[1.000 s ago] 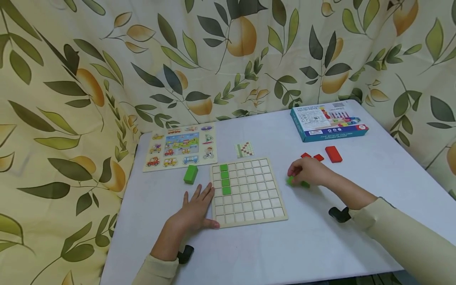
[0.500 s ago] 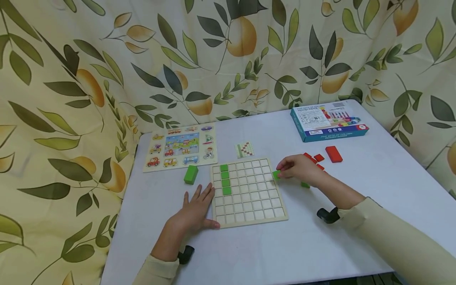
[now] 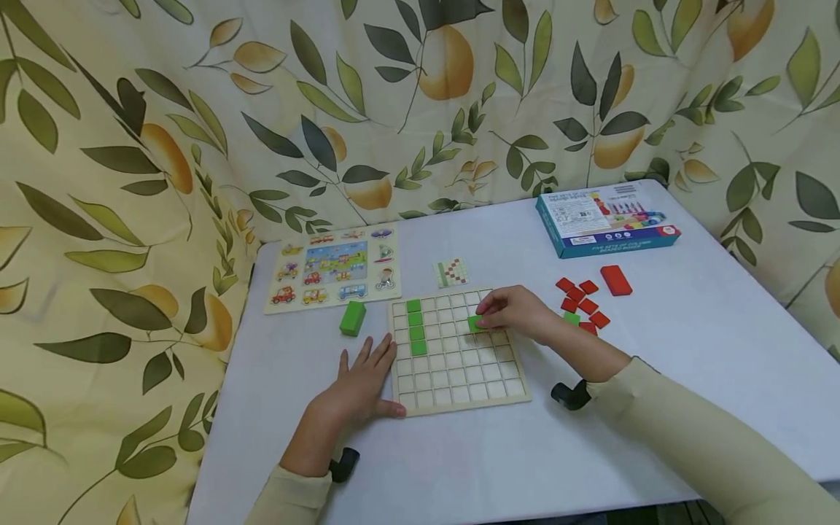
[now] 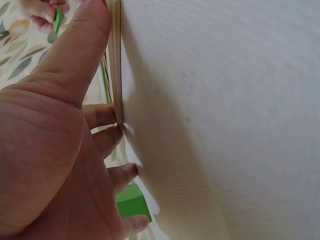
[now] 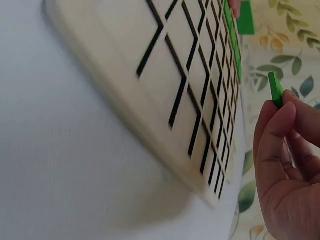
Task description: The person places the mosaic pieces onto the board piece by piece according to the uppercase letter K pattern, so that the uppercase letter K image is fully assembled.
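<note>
A wooden grid board [image 3: 453,362] of pale squares lies mid-table, with a column of several green square tiles [image 3: 416,333] near its left side. My left hand [image 3: 354,383] rests at its left edge, thumb at the near corner and fingers spread; in the left wrist view the fingertips meet the board's side [image 4: 116,60]. My right hand [image 3: 521,315] pinches a green tile [image 3: 474,324] over the board's upper right part. In the right wrist view that tile [image 5: 275,90] stands out between thumb and fingertips, above the grid.
Several red tiles [image 3: 588,286] and one green tile [image 3: 572,318] lie right of the board, near a red block [image 3: 615,280]. A green block [image 3: 352,319] stands left. Behind are a small pattern card [image 3: 451,273], a vehicle picture board [image 3: 335,266] and a box [image 3: 607,219].
My right hand has picked a green tile from the pile at the right and carried it left over the board, uncovering the red tiles. My left hand has stayed in place.
</note>
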Demonstrator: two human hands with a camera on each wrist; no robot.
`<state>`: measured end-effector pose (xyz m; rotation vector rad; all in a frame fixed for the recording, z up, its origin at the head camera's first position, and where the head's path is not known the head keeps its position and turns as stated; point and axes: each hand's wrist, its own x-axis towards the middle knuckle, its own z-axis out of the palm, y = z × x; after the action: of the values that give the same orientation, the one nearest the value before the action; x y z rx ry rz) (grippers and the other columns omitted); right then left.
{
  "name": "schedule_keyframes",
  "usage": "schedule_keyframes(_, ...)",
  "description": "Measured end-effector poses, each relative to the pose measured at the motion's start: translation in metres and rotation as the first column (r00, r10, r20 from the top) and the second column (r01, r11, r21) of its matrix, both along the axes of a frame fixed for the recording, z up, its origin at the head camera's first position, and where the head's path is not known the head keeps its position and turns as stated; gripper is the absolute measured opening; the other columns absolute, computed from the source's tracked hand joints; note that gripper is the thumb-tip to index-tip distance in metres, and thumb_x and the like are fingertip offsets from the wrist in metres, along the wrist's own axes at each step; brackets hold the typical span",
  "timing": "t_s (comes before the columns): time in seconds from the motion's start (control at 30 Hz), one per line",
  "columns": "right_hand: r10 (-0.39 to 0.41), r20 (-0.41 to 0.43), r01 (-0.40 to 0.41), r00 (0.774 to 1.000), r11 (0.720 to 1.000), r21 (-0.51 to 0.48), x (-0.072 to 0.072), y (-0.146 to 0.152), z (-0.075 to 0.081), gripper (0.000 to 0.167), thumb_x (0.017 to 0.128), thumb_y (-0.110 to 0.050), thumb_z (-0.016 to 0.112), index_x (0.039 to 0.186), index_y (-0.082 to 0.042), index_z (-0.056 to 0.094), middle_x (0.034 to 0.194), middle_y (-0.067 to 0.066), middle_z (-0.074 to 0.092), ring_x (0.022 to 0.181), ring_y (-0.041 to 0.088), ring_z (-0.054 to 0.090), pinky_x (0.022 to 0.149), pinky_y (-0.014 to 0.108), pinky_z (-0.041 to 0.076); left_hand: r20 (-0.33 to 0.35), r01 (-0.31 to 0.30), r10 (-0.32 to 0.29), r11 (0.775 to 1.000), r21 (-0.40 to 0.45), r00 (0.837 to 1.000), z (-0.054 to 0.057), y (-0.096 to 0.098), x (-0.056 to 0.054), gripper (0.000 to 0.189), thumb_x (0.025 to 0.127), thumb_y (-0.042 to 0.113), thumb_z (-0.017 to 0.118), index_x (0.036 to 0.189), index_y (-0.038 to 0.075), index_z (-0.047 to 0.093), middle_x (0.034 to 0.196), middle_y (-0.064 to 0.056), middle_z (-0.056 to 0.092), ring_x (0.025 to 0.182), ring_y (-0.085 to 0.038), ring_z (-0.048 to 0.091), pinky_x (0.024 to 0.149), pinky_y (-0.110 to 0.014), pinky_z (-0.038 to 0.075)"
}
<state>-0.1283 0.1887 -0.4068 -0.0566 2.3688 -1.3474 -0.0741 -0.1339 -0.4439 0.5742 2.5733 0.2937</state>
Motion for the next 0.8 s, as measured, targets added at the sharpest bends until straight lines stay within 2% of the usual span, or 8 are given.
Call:
schedule_keyframes(0.17, 0.035, -0.024, -0.035, 0.999, 0.999, -0.023, 0.0, -0.018, -0.001, 0.02, 0.087, -0.011, 0.079, 0.103, -0.001, 0.071, 0.09, 0.008, 0.068, 0.081, 0.02, 0.061, 0.075, 0.03, 0.055, 0.01, 0.011, -0.011, 1.0, 0.005, 1.0, 0.001, 0.001, -0.004, 0.123, 0.073, 0.062, 0.08, 0.163, 0.016, 0.012, 0.17, 0.001, -0.002, 0.154, -0.031, -0.007, 0.116, -0.067, -0.001)
schedule_keyframes(0.4, 0.034, 0.043, -0.029, 0.999, 0.994, -0.105, 0.004, -0.043, -0.005, 0.018, 0.087, -0.007, 0.079, 0.1, 0.001, 0.071, 0.088, 0.009, 0.07, 0.077, 0.022, 0.07, 0.074, 0.037, 0.06, 0.002, 0.0, 0.0, 1.0, -0.019, 1.0, 0.0, 0.0, -0.008, 0.123, 0.072, 0.063, 0.08, 0.163, 0.017, 0.011, 0.17, 0.002, -0.001, 0.154, -0.031, -0.006, 0.116, -0.067, -0.001)
schedule_keyframes(0.63, 0.074, 0.046, -0.072, 0.996, 0.996, -0.052, 0.011, -0.07, -0.01, 0.013, 0.086, -0.008, 0.08, 0.094, -0.003, 0.071, 0.079, 0.005, 0.071, 0.07, 0.02, 0.07, 0.068, 0.031, 0.058, 0.013, -0.002, 0.002, 1.0, -0.023, 1.0, 0.002, -0.001, -0.005, 0.122, 0.073, 0.063, 0.08, 0.163, 0.017, 0.012, 0.17, 0.001, 0.0, 0.154, -0.032, -0.005, 0.116, -0.067, -0.001)
schedule_keyframes(0.8, 0.089, 0.071, -0.086, 0.994, 0.995, -0.046, 0.019, -0.089, -0.011, 0.011, 0.085, -0.006, 0.081, 0.091, -0.004, 0.071, 0.079, 0.006, 0.069, 0.07, 0.02, 0.07, 0.066, 0.031, 0.059, 0.015, 0.015, -0.015, 1.0, -0.003, 1.0, 0.001, -0.002, -0.002, 0.121, 0.074, 0.063, 0.079, 0.163, 0.015, 0.012, 0.17, -0.001, 0.0, 0.154, -0.033, -0.004, 0.115, -0.069, 0.001)
